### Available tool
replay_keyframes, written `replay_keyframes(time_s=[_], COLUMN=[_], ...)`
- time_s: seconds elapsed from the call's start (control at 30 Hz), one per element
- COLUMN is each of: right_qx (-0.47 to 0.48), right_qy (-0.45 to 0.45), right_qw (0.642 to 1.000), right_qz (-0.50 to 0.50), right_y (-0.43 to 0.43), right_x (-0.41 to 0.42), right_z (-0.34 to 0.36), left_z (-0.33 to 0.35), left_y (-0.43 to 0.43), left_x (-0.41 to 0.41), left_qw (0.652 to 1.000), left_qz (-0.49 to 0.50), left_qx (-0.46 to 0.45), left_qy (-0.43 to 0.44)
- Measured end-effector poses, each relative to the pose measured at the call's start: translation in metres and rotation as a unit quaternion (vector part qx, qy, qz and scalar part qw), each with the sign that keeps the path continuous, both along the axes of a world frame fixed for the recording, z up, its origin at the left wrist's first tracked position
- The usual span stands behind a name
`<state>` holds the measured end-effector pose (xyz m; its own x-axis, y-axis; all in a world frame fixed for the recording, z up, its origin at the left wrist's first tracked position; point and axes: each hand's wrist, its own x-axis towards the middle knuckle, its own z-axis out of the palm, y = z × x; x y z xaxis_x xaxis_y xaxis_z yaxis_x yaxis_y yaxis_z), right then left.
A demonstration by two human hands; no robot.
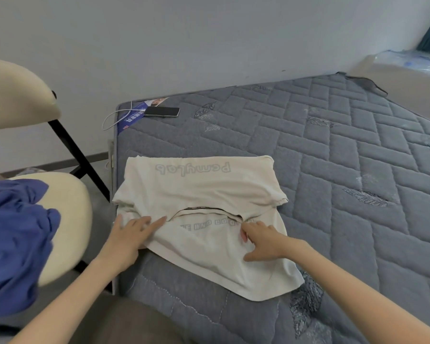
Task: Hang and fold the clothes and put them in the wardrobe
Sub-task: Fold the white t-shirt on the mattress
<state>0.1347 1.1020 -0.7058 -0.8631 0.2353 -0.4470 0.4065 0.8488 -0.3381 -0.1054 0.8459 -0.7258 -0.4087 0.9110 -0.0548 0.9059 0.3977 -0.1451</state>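
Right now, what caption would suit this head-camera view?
Left hand and right hand rest on a folded cream T-shirt on a grey mattress.

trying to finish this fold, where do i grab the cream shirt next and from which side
Grip the cream shirt by the two corners of its near edge, coming from the near side of the mattress. That half lies flat and free, while the far half is already folded in to the collar, so lifting the near corners would probably bring it over neatly.

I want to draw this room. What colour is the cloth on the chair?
Blue: the bunched cloth on the cream chair seat, seen in the head view.
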Motion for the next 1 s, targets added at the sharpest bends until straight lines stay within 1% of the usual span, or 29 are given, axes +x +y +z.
replay_keyframes(time_s=[0.07, 0.23, 0.3, 0.33, 0.4, 0.43, 0.5, 0.53, 0.57, 0.6, 0.63, 0.7, 0.73, 0.8, 0.87, 0.97, 1.0], right_qx=[0.020, 0.138, 0.169, 0.180, 0.176, 0.158, 0.103, 0.066, 0.023, -0.017, -0.043, -0.055, -0.065, -0.116, -0.189, -0.303, -0.320], right_qy=[-0.047, -0.153, -0.171, -0.150, -0.064, -0.027, 0.016, 0.047, 0.096, 0.155, 0.211, 0.288, 0.310, 0.341, 0.357, 0.390, 0.399], right_qw=[0.999, 0.977, 0.969, 0.971, 0.982, 0.987, 0.991, 0.988, 0.975, 0.948, 0.911, 0.841, 0.809, 0.732, 0.638, 0.486, 0.452], right_qz=[0.013, 0.061, 0.064, 0.051, 0.006, -0.018, -0.081, -0.132, -0.201, -0.278, -0.351, -0.455, -0.495, -0.578, -0.656, -0.721, -0.731], right_y=[-0.004, -0.015, -0.020, -0.022, -0.023, -0.021, -0.014, -0.012, -0.011, -0.012, -0.014, -0.016, -0.016, -0.017, -0.017, -0.024, -0.026], right_x=[0.016, 0.054, 0.066, 0.071, 0.080, 0.083, 0.090, 0.091, 0.091, 0.089, 0.086, 0.080, 0.077, 0.072, 0.067, 0.067, 0.068], right_z=[0.001, -0.003, -0.008, -0.010, -0.014, -0.016, -0.021, -0.023, -0.025, -0.023, -0.021, -0.014, -0.011, -0.004, 0.003, 0.013, 0.015], left_z=[-0.012, -0.011, -0.009, -0.007, -0.002, -0.001, 0.001, 0.004, 0.007, 0.012, 0.016, 0.025, 0.029, 0.037, 0.043, 0.046, 0.045], left_y=[-0.010, -0.015, -0.015, -0.016, -0.015, -0.014, -0.015, -0.016, -0.016, -0.017, -0.018, -0.022, -0.024, -0.031, -0.035, -0.048, -0.053], left_x=[-0.004, 0.004, 0.004, 0.005, 0.006, 0.007, 0.011, 0.014, 0.016, 0.018, 0.020, 0.021, 0.022, 0.028, 0.030, 0.029, 0.027], left_qw=[0.998, 0.981, 0.972, 0.967, 0.955, 0.951, 0.940, 0.928, 0.911, 0.890, 0.868, 0.837, 0.824, 0.799, 0.771, 0.751, 0.742], left_qz=[0.049, 0.170, 0.197, 0.205, 0.213, 0.212, 0.212, 0.218, 0.224, 0.236, 0.248, 0.270, 0.283, 0.300, 0.318, 0.333, 0.336], left_qx=[0.030, 0.073, 0.097, 0.117, 0.162, 0.179, 0.207, 0.231, 0.263, 0.290, 0.311, 0.327, 0.329, 0.334, 0.347, 0.373, 0.382], left_qy=[-0.011, -0.064, -0.088, -0.099, -0.126, -0.140, -0.170, -0.193, -0.224, -0.262, -0.296, -0.345, -0.364, -0.400, -0.430, -0.431, -0.436])
